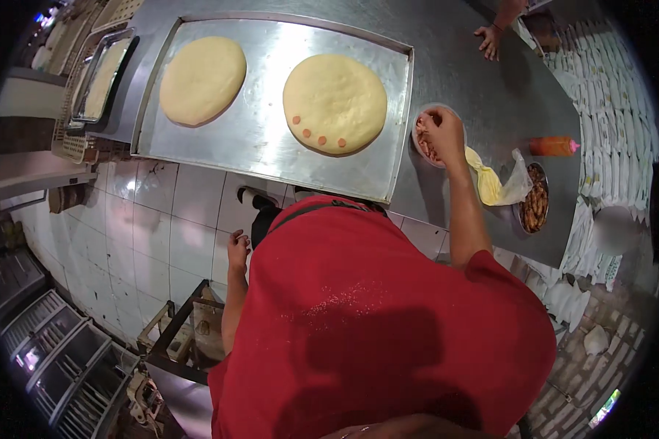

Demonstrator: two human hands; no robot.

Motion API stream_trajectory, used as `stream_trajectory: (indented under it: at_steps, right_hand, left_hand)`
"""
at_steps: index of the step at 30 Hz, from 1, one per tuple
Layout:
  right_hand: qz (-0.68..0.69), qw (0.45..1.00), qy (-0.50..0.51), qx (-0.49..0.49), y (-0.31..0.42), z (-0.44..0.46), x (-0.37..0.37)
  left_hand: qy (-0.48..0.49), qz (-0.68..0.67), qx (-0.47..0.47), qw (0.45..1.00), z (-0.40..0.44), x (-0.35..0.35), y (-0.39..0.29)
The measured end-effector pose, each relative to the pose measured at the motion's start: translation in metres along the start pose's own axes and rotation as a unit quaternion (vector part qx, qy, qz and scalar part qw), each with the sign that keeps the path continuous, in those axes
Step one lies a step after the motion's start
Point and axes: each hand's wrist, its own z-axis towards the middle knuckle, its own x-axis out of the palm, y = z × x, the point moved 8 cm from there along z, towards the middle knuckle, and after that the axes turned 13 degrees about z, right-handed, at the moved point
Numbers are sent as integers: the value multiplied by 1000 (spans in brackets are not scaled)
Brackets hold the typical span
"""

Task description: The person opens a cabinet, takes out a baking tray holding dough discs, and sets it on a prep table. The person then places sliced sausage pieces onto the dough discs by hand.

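**Plainly, had right hand (442, 133) down in bowl (415, 139) of pink pieces (427, 148)**

In head view, held right fingers bent and drawn close together at the pink pieces; could not tell of any piece caught between the fingertips. Let left hand (238, 250) hang low beside red shirt (388, 293), fingers loosely curled and partly open, with nothing seen in its grasp. Had metal tray (260, 154) on steel table (483, 110), just beside the bowl, with two flat dough rounds (203, 80) lying apart inside: left one plain, right one dotted with four orange slices (322, 141) along its lower-left edge. Saw, past the bowl, a bag of yellow filling (488, 183), a dish of brown pieces (536, 201) and an orange bottle (551, 146). Noted another person's hand (489, 42) at the table's far side, fingers spread.
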Motion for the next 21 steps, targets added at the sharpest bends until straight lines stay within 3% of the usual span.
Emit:
stream_trajectory:
  at_steps: [2, 4, 7, 12, 16, 19, 21]
  right_hand:
    - [83, 996, 0, 39, 10, -8, 19]
    - [201, 969, 139, 38, 25, -13, 70]
    - [183, 958, 209, 69, 37, -26, 111]
    - [197, 951, 223, 84, 39, -31, 129]
    - [143, 976, 152, 62, 48, -25, 101]
    - [74, 994, 12, 77, 25, -18, 46]
    - [33, 998, -19, 40, -5, -13, 20]
  left_hand:
    - [10, 0, 14, 1000, 5, 5, 19]
    - [31, -2, 54, 998, 9, 7, 24]
    - [23, -3, 11, 1000, 3, 4, 22]
    - [13, -26, -8, 1000, 1, -3, 13]
    - [11, 9, -8, 1000, -6, -4, 2]
    - [20, 2, 11, 1000, -5, 4, -6]
    - [22, 0, 15, 1000, 4, -1, 15]
